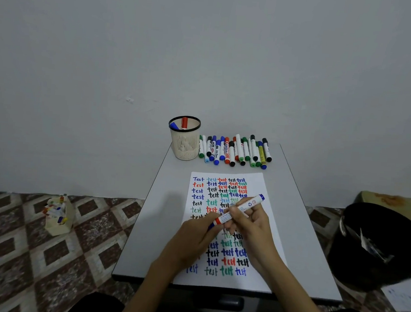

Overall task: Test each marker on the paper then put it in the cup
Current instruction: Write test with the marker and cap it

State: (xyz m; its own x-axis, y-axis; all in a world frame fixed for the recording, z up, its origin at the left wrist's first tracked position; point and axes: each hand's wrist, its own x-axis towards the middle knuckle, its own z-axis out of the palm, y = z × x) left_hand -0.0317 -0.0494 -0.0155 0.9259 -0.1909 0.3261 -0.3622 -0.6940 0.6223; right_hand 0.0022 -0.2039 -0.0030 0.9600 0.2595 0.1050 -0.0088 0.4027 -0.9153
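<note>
Your left hand [192,239] and right hand [250,224] both grasp one blue marker [253,202] in their fingers [241,217]. The cup [184,141] holds two; the row of markers [234,149] beside it remains.

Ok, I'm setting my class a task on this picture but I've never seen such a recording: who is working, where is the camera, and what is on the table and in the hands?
There is no machine: a person works with bare hands. The one picture comes from a camera worn on the head, looking forward and down. On the grey table lie a paper covered with the word "test" in several colours, a row of markers behind it, and a mesh cup holding a blue marker and a red marker. The left hand and right hand together grip one white marker with blue ends, above the paper.
</note>
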